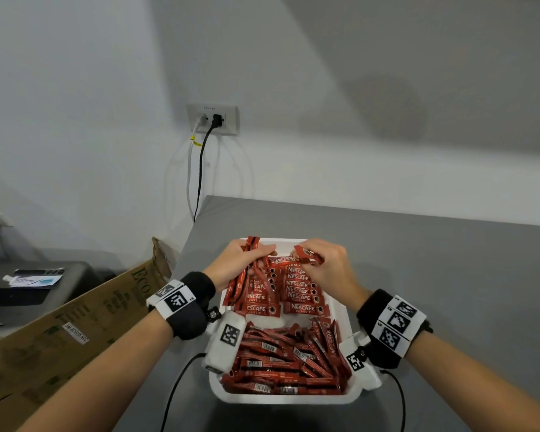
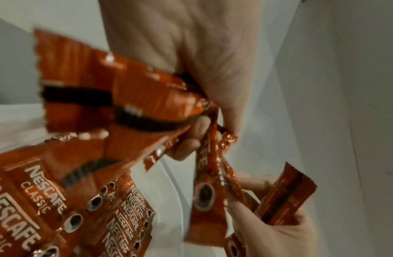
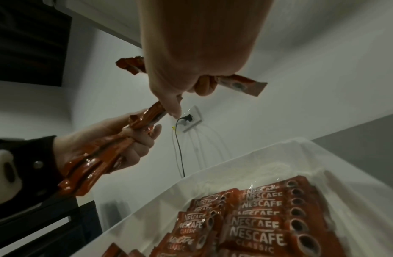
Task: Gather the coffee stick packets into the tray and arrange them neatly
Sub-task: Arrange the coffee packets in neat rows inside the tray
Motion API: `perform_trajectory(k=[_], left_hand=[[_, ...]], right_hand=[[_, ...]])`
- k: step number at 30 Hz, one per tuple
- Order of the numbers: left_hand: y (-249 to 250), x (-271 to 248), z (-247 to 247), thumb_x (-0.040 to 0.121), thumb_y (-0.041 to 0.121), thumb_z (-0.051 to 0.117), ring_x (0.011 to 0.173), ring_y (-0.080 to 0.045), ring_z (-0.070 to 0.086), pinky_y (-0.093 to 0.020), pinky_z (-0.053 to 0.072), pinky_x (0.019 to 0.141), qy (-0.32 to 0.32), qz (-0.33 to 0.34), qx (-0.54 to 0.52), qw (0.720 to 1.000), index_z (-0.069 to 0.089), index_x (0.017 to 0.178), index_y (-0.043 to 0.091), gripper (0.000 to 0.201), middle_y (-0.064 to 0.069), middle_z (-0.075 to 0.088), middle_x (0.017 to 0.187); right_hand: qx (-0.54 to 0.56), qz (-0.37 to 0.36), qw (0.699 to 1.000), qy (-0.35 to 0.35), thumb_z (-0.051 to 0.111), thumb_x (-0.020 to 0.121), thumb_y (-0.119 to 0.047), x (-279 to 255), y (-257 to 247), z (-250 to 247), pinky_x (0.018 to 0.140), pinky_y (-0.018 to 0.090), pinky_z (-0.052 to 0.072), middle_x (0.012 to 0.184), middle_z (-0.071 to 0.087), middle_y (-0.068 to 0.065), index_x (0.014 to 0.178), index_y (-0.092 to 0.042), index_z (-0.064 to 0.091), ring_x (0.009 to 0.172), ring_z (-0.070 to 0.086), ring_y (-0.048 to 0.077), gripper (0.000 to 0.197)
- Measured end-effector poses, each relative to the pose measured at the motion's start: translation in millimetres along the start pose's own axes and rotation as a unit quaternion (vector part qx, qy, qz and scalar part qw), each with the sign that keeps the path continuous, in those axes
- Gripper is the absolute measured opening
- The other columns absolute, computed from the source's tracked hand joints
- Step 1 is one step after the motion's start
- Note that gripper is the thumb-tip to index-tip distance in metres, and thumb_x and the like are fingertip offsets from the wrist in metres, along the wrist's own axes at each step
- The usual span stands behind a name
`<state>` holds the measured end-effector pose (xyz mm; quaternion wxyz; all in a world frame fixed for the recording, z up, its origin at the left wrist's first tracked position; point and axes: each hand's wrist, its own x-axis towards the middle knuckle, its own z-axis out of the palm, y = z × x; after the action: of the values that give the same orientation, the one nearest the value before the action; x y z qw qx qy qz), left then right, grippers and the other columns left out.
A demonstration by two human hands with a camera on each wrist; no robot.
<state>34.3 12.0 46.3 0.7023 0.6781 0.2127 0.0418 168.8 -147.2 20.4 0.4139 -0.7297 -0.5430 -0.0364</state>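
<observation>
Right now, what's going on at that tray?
A person is sorting coffee packets over a white tray. The left hand grips a bunch of packets, and the right hand pinches a single packet. Two neat rows lie at the tray's far end; a loose pile fills the near end.

Grey table [image 1: 434,263] w/ white tray [image 1: 281,399]

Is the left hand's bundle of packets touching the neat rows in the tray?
Apart. The right wrist view shows the left hand gripping its bundle of packets raised clear of the neat rows in the tray, with wall visible between.
</observation>
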Motion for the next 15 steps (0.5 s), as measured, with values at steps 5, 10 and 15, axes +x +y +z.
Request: perform_trajectory(k=[5, 10, 15], left_hand=[[-5.7, 2.9, 0.8, 0.088, 0.015, 0.062, 0.064, -0.018, 0.062, -0.030, 0.052, 0.072, 0.062, 0.058, 0.072, 0.994, 0.066, 0.082, 0.014, 0.007, 0.001, 0.065, 0.067], [-11.3, 5.0, 7.6, 0.084, 0.017, 0.067, 0.081, -0.019, 0.069, -0.031, 0.056, 0.074, 0.108, 0.096, 0.121, 0.982, 0.064, 0.088, 0.022, 0.007, -0.004, 0.070, 0.091], [-5.8, 1.8, -1.1, 0.085, 0.013, 0.065, 0.083, -0.017, 0.069, -0.027, 0.056, 0.075, 0.060, 0.096, 0.125, 0.986, 0.064, 0.090, 0.020, 0.009, -0.005, 0.070, 0.093]], right_hand=[[0.112, 0.174, 0.978, -0.039, 0.050, 0.091, 0.004, 4.7, -1.3, -10.1, 0.067, 0.045, 0.057, 0.089, 0.068, -0.011, 0.091, -0.028, 0.063, 0.076, 0.065, 0.030, 0.035], [0.271, 0.249, 0.930, -0.007, 0.042, 0.099, -0.012, 1.0, -10.1, -9.3, 0.049, 0.027, 0.050, 0.064, 0.068, 0.001, 0.106, -0.015, 0.064, 0.047, 0.055, 0.018, 0.023], [0.231, 0.285, 0.930, -0.003, 0.064, 0.088, -0.017, 3.8, -5.7, -8.6, 0.077, 0.042, 0.059, 0.082, 0.072, 0.007, 0.093, -0.023, 0.061, 0.079, 0.072, 0.020, 0.009]])
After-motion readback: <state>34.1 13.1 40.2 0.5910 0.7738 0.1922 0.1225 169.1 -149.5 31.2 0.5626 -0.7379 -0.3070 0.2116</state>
